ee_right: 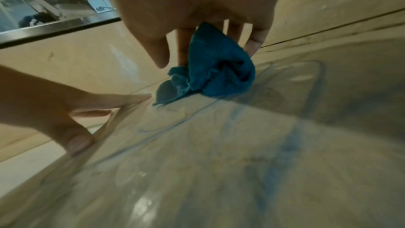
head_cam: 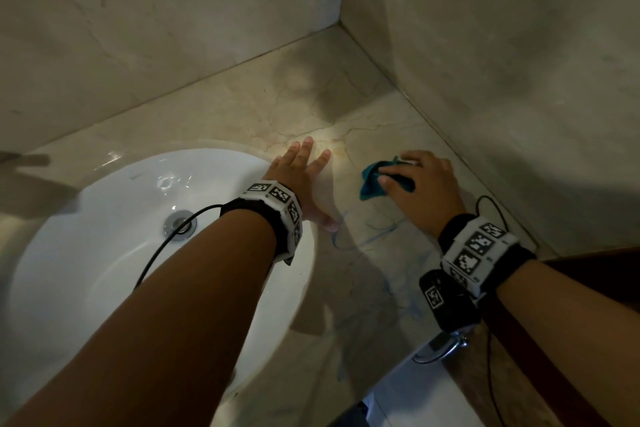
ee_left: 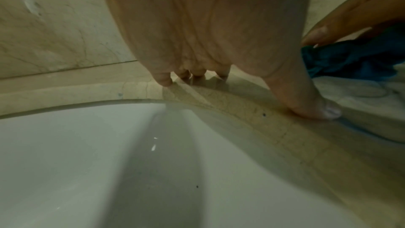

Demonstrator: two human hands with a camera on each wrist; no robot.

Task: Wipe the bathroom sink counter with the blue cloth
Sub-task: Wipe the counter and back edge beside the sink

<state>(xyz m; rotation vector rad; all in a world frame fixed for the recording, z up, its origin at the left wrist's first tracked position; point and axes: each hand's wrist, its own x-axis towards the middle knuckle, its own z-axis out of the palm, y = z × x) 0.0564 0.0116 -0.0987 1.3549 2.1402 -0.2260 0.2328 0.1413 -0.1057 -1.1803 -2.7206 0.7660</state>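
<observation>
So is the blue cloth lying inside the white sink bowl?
No, the blue cloth is under the right hand on the marble counter, to the right of the sink.

Two beige marble walls [head_cam: 173, 28] meet in a corner [head_cam: 341, 22] behind the counter. The room is dim. A mirror with a dark frame [ee_right: 54, 1] hangs on one wall.
</observation>
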